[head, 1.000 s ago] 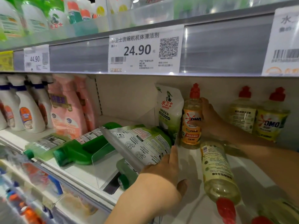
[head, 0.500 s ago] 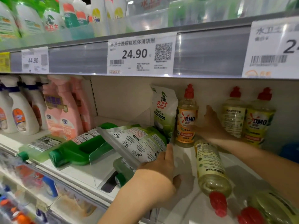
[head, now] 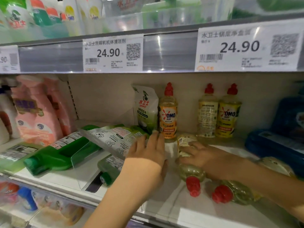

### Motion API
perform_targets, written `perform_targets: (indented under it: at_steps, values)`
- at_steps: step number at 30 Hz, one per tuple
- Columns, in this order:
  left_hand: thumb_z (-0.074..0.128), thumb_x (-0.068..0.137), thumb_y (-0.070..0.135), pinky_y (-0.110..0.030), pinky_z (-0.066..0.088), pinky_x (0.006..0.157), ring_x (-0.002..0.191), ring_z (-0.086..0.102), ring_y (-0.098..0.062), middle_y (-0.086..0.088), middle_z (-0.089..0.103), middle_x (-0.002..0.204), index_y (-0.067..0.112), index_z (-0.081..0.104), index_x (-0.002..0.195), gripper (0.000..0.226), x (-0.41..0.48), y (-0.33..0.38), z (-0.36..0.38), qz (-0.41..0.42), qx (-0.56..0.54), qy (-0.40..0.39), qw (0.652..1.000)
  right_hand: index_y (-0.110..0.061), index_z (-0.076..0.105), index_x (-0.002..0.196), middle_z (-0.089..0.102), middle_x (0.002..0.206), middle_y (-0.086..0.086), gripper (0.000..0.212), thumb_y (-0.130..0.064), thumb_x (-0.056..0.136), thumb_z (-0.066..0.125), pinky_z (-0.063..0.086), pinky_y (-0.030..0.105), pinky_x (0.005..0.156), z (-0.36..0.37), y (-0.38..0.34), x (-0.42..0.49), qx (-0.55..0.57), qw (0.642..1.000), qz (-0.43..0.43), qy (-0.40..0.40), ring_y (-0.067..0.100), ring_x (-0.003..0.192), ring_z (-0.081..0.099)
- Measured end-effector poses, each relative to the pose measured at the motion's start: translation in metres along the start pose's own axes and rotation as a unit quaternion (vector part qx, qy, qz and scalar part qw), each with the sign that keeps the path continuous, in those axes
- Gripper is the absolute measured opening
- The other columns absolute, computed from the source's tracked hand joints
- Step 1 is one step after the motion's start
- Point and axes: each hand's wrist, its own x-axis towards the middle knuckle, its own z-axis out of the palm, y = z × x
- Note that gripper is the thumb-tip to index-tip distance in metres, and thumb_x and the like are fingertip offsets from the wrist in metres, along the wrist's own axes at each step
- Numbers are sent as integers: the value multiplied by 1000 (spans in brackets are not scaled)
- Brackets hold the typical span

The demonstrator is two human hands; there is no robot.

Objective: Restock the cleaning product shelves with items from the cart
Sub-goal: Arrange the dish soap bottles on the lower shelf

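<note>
in the lower middle of the frame the left hand [head: 148, 155] is reaching onto the shelf [head: 181, 211], fingers straight and held close together, fingertips touching the end of the flat pouch [head: 113, 139] that is lying on its side at centre left. just right of it the right hand [head: 204, 160] is curling its fingers over the lying bottle [head: 191, 171]. this pale yellow bottle is resting on the shelf with its red cap pointing toward the bottom edge of the frame and its base toward the back wall. a second bottle [head: 238, 193] of the same kind is lying at lower right, partly hidden under the right forearm.

behind the hands, at centre, an orange-label omo bottle [head: 168, 116] is standing upright just beside a standing pouch [head: 145, 109] on its left. further right, a plain-label bottle [head: 208, 116] and a yellow-label omo bottle [head: 228, 116] are standing side by side against the back wall.

at lower left a green jug [head: 60, 157] is lying on its side, and a small green bottle [head: 110, 170] is lying under the flat pouch. pink bottles [head: 36, 112] are standing at the left edge, and blue packs [head: 283, 134] are sitting at the right edge. along the rail above, a middle price tag [head: 113, 53] and a right price tag [head: 246, 48] are both showing 24.90.
</note>
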Motion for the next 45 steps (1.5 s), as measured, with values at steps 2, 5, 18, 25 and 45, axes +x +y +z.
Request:
perform_targets:
  at_steps: [2, 5, 18, 25, 45]
  values:
    - [35, 71, 32, -41, 58, 76, 93, 69, -30, -9, 71, 106, 7, 71, 109, 58, -9, 11, -5, 45, -37, 35, 998, -33, 17, 151, 19, 153, 6, 74, -7, 91, 52, 32, 40, 110, -8, -3, 0, -14, 1000, -6, -23, 35, 137, 25]
    - [41, 65, 32, -36, 59, 77, 98, 69, -25, -2, 69, 113, 13, 68, 116, 61, -20, 24, -4, 93, -83, 13, 992, -27, 26, 147, 32, 144, 8, 69, -22, 88, 62, 41, 38, 103, -18, -10, -6, 24, 999, -16, -24, 30, 128, 36]
    - [74, 68, 36, -37, 43, 101, 123, 45, -10, 29, 40, 128, 46, 43, 123, 64, -11, 11, -25, 124, -375, -11, 919, -41, 46, 133, 53, 131, -28, 66, -22, 78, 80, 41, 13, 99, -64, 0, -47, 465, 881, -74, 43, -8, 123, 45]
    - [69, 69, 58, -19, 48, 88, 104, 59, 1, 17, 63, 111, 33, 60, 117, 55, 8, 13, -27, 21, -513, 97, 853, -34, 33, 144, 51, 142, -12, 75, -37, 81, 74, 44, 45, 106, -50, 7, -47, 699, 709, -67, 62, 11, 131, 48]
    - [74, 81, 34, -5, 33, 78, 104, 38, 4, 9, 36, 116, 30, 35, 121, 57, 54, 54, 12, -7, -496, 87, 864, -29, 52, 120, 64, 112, -8, 52, -1, 81, 71, 50, 15, 83, -22, 10, -30, 588, 773, 74, 226, -2, 104, 59]
